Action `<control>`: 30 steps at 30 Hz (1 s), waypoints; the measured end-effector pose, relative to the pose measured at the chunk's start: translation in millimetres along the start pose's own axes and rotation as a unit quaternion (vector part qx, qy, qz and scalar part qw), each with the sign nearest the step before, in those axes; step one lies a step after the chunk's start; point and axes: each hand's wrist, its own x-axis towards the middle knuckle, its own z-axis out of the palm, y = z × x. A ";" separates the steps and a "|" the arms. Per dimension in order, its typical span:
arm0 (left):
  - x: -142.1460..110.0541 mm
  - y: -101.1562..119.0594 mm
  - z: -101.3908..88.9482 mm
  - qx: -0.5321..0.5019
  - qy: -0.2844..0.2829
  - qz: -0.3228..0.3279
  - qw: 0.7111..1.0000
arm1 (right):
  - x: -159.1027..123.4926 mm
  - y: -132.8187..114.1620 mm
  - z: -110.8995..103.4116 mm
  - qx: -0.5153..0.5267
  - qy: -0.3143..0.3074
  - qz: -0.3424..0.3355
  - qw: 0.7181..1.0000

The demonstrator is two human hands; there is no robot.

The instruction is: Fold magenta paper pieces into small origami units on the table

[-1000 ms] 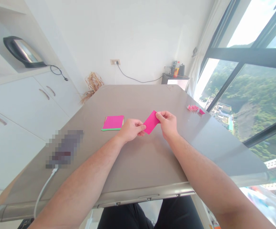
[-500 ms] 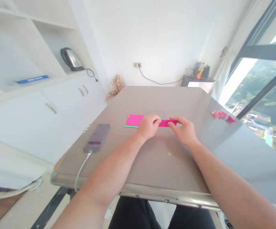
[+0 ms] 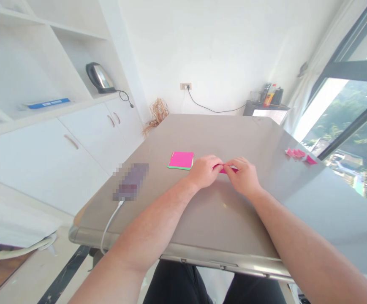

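Note:
A folded piece of pink paper (image 3: 224, 171) is pinched between my two hands above the grey table (image 3: 215, 219). My left hand (image 3: 205, 171) grips its left end, thumb and fingers pressed together. Close beside it, my right hand (image 3: 243, 172) is closed on the right part, and the fingertips of both hands nearly meet. Fingers hide most of the paper. Just left of my left hand lies a stack of square coloured paper (image 3: 181, 160), pink on top with a green edge showing below.
Several small folded pink paper pieces (image 3: 300, 155) lie at the table's right side. A pixelated phone-like object (image 3: 131, 181) with a white cable (image 3: 109, 223) rests at the left. Beyond stand a kettle (image 3: 100, 78) on a shelf and bottles (image 3: 269, 96) on a small cabinet.
My left hand has moved right, off the paper stack and up against my right hand. The strip of pink paper between them shows less now. The view has shifted slightly.

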 end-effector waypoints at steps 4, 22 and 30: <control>1.9 2.8 0.0 0.018 0.009 -0.021 1.000 | 2.0 -3.1 1.0 -0.011 -0.002 -0.010 1.000; 5.8 -8.2 -18.9 0.024 0.078 -0.057 0.995 | 7.1 8.3 -24.2 0.061 0.089 0.056 0.993; 2.2 9.0 -3.4 -0.006 0.059 0.018 0.998 | 1.7 0.2 -9.4 0.037 0.022 -0.010 0.999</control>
